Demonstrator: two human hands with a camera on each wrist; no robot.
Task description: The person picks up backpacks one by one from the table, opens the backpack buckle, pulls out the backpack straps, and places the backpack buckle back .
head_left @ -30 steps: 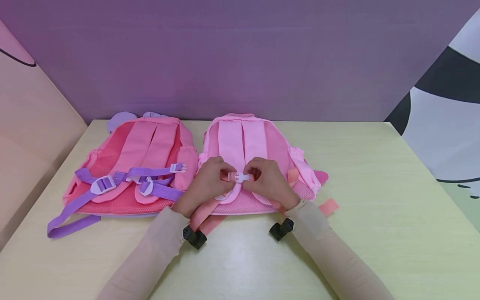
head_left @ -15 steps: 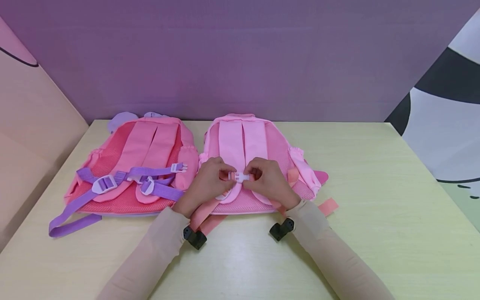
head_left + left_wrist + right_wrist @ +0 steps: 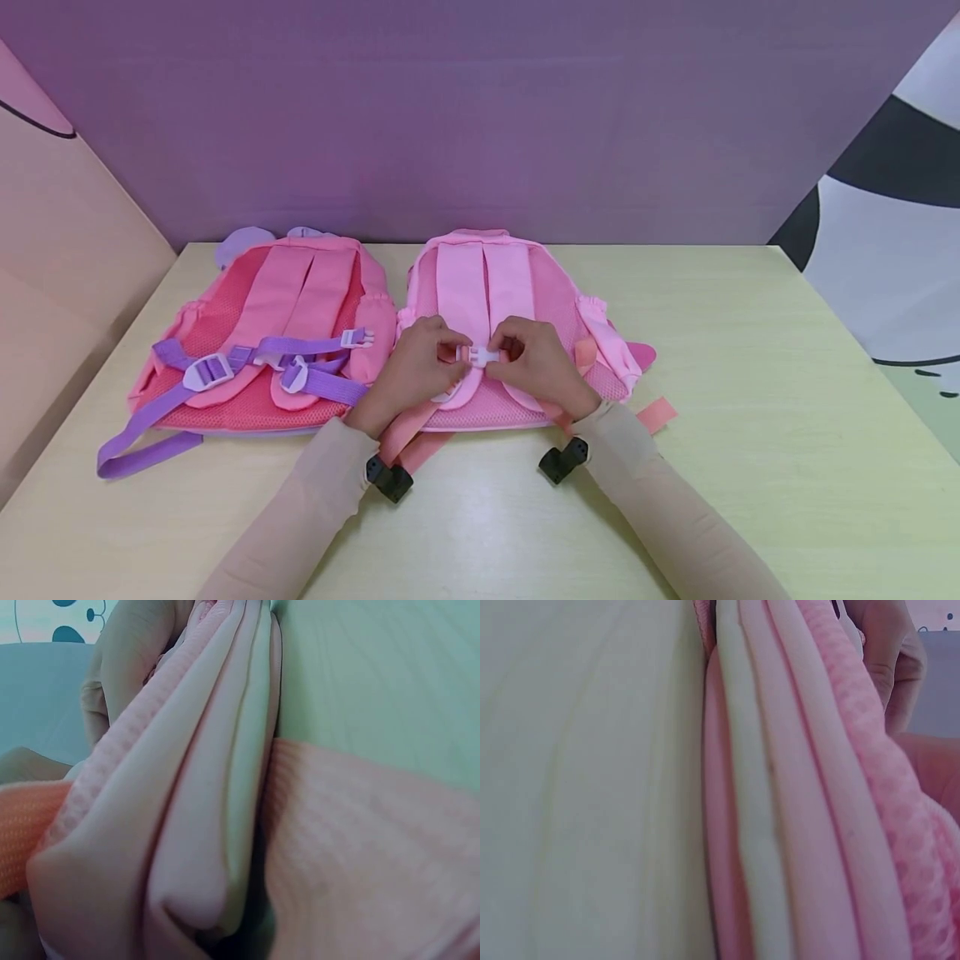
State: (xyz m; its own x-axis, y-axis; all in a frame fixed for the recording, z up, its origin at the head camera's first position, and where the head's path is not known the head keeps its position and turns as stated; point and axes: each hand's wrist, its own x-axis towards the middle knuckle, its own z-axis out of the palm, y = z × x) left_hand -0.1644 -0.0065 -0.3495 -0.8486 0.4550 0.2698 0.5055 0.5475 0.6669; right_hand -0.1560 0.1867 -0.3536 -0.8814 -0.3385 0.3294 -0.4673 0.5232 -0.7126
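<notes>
A light pink backpack [image 3: 462, 283] lies with its strap side up. Over its shoulder straps, a white side-release buckle [image 3: 480, 357] on orange webbing has its two halves together end to end. My left hand [image 3: 416, 367] pinches the buckle's left end between thumb and fingers. From the other side, my right hand [image 3: 542, 360] pinches its right end. In the left wrist view, the orange webbing [image 3: 360, 855] hangs past the bag's lower edge. The right wrist view is mostly taken up by the bag's pink side [image 3: 810, 795], with part of the right hand behind it.
A darker pink backpack [image 3: 270, 283] with purple straps [image 3: 150, 404] and unfastened white buckle parts [image 3: 357, 337] lies close on the left. Both rest on a pale wooden table [image 3: 750, 400]. A purple panel [image 3: 480, 117] stands along the table's back edge.
Both hands keep their pinch on the buckle in almost the same place. The whole head view has shifted very slightly; neither backpack has visibly moved.
</notes>
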